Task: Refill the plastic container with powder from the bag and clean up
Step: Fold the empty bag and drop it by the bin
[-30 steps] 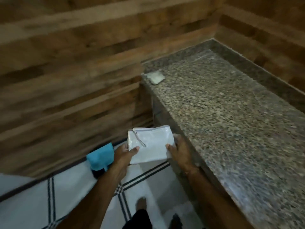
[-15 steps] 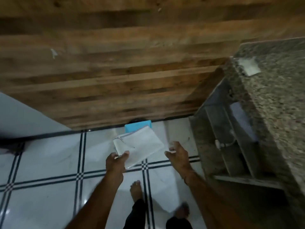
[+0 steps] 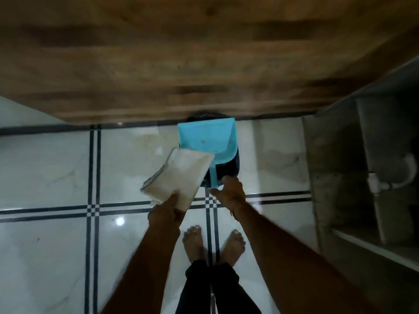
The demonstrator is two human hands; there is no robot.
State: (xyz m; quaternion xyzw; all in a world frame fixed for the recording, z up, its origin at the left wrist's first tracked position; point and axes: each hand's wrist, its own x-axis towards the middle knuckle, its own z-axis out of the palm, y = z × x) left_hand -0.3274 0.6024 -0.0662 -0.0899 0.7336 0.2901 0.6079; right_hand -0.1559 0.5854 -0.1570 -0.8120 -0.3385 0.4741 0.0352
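– since half a second ago the right hand has gone forward, away from the bag, to the near end of the blue dustpan. the granite counter top has slipped out of view.
– and who has the bag?
– the left hand alone. it pinches the near corner, thumb on top and fingers curled beneath. the bag is white and flat, tilted in the air above the tiled floor, and its far corner overlaps the dustpan's edge.
– is the right hand gripping anything?
– nothing is closed in it. the thumb sticks out to the left and the fingers stretch forward, their tips at the rim of the black bin, just beside the dustpan's handle. blur hides whether they touch.
– where does the dustpan sit?
– on top of the bin, handle toward the person, and the bin stands against the wooden wall.
– anything else?
– two bare feet on the floor below the arms. at the right is a grey shelf unit with a white pipe inside it.
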